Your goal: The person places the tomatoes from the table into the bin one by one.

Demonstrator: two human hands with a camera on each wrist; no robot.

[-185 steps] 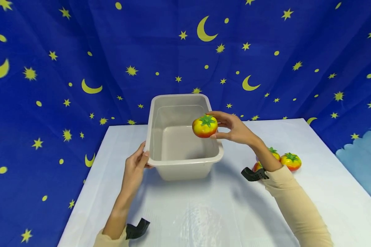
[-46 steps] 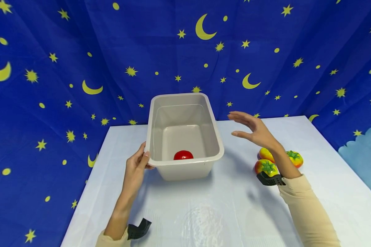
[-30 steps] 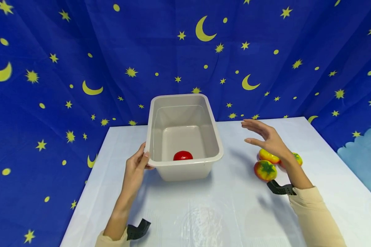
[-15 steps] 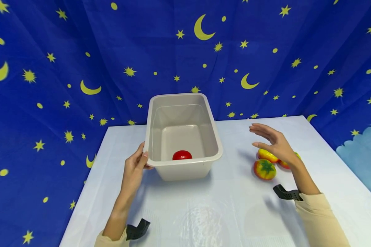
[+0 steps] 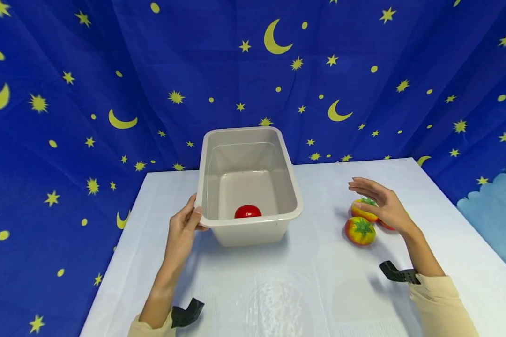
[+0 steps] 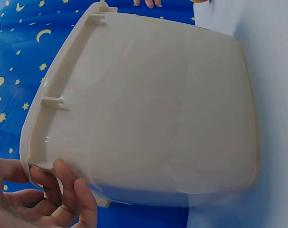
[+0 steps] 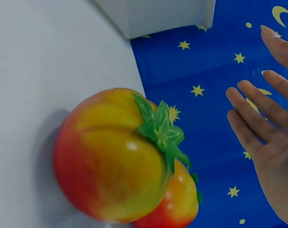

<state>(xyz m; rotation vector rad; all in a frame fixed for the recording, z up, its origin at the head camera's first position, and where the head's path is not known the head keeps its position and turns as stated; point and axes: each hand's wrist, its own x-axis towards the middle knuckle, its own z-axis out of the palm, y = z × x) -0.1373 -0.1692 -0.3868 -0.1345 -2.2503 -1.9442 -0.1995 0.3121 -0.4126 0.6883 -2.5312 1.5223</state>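
Note:
My left hand [image 5: 180,231] grips the near left corner of a grey plastic basin [image 5: 253,222], thumb on the rim and fingers beneath it, as the left wrist view also shows. Inside, at the near end, lies a toy tomato [image 5: 248,211] with its red side up. Over on the right, my right hand [image 5: 385,206] hovers with spread fingers and holds nothing. Below it a yellow-red toy tomato [image 5: 365,216] with a green leafy top is partly covered by the thumb. Another toy tomato [image 5: 360,231] sits just nearer, and a third [image 5: 386,226] is mostly hidden behind the hand.
A white-covered table [image 5: 320,281] bears the basin and the tomatoes. Behind it hangs a blue cloth [image 5: 219,61] with yellow moons and stars. Each wrist wears a black bracket, like the one on the right [image 5: 398,273].
The toy tomato earlier held over the basin was let go and now lies inside. My right hand has moved right and nearer, over the other tomatoes. The left hand keeps its grip.

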